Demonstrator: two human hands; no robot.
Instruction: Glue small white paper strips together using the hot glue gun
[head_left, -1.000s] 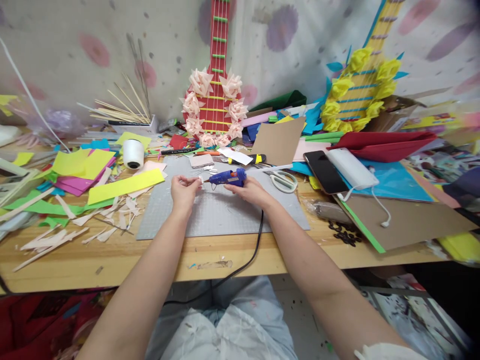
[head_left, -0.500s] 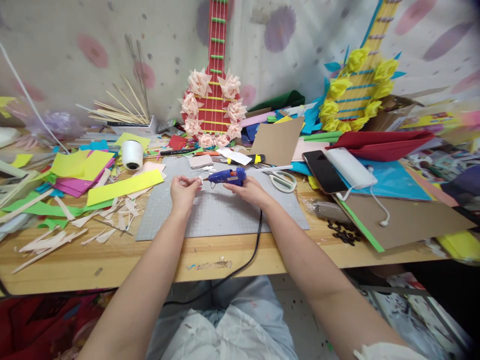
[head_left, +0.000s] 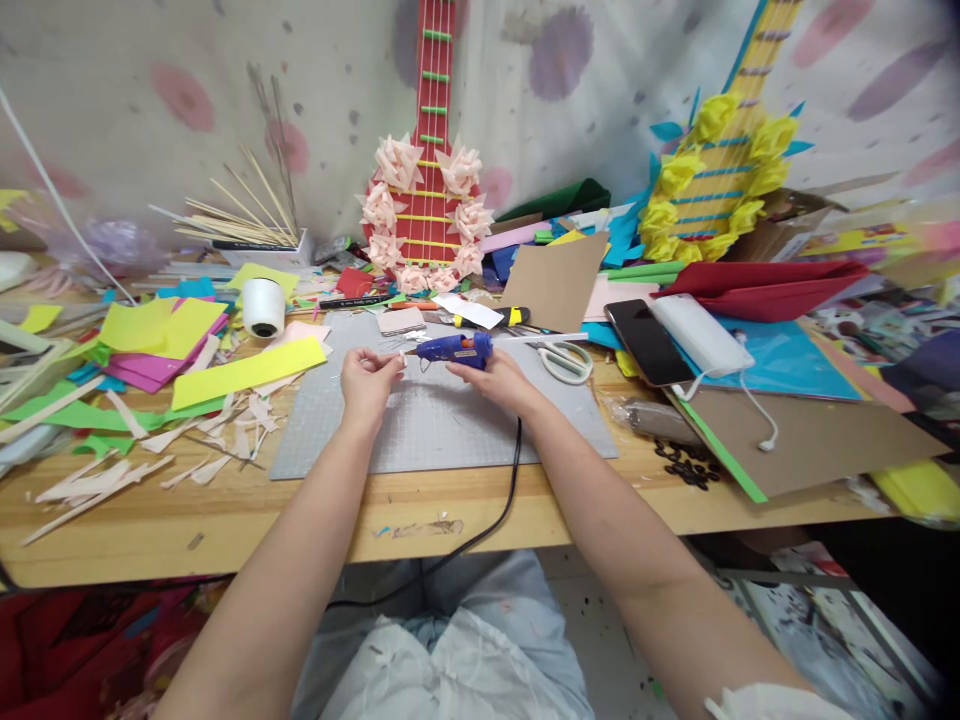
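My right hand (head_left: 495,378) is wrapped round a blue hot glue gun (head_left: 454,350), its nozzle pointing left. A white glue stick (head_left: 541,339) sticks out of its back, and a black cord (head_left: 516,470) hangs from its grip. My left hand (head_left: 369,382) pinches a small pale piece (head_left: 403,360) right at the nozzle tip; its kind is too small to make out, and whether the tip touches it I cannot tell. Both hands are above a grey cutting mat (head_left: 322,440).
Scissors (head_left: 566,362) and a yellow-black utility knife (head_left: 510,317) lie behind my right hand. Pale paper scraps (head_left: 97,485) and yellow paper (head_left: 251,372) spread at left. A red paper guitar (head_left: 426,215) with pink flowers stands behind; a phone (head_left: 646,340) and power bank (head_left: 697,335) lie right.
Almost nothing differs. Both hands keep the same grip and the glue gun's nozzle stays at the small pale piece; the view has shifted very slightly.
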